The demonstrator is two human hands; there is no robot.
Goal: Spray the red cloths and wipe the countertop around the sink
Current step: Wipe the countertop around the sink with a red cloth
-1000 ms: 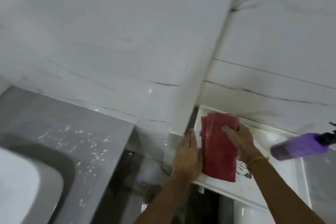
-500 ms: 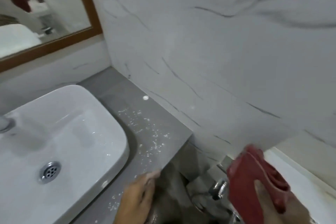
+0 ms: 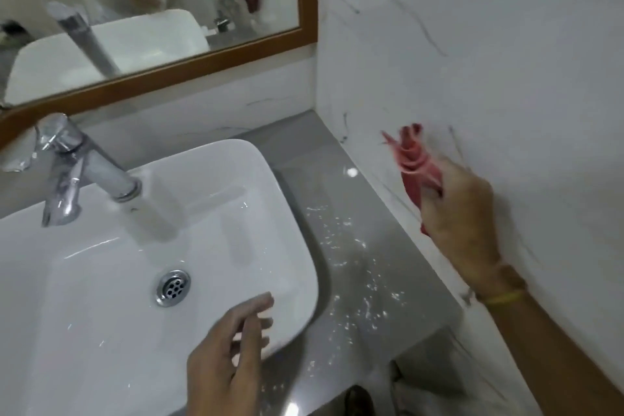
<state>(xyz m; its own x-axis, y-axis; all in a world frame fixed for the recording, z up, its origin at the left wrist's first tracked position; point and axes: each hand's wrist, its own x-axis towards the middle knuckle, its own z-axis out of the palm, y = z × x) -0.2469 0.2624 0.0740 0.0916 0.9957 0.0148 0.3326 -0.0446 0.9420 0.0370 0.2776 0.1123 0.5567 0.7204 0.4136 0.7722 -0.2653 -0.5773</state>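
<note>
Right hand (image 3: 456, 213) squeezes bunched red cloth (image 3: 413, 162), up near right wall. Left hand (image 3: 229, 358) empty, fingers spread, near sink (image 3: 287, 213). Cloth soft, light, floppy; grab middle bunch.

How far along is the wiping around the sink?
Done: the right hand has the red cloth bunched up, held above the countertop. In hand: bringing it over; the left hand hovers empty by the sink. Left: wiping, as droplets still speckle the countertop.

Chrome faucet (image 3: 67, 165) below wood-framed mirror (image 3: 209, 57), marble wall (image 3: 489, 44).
</note>
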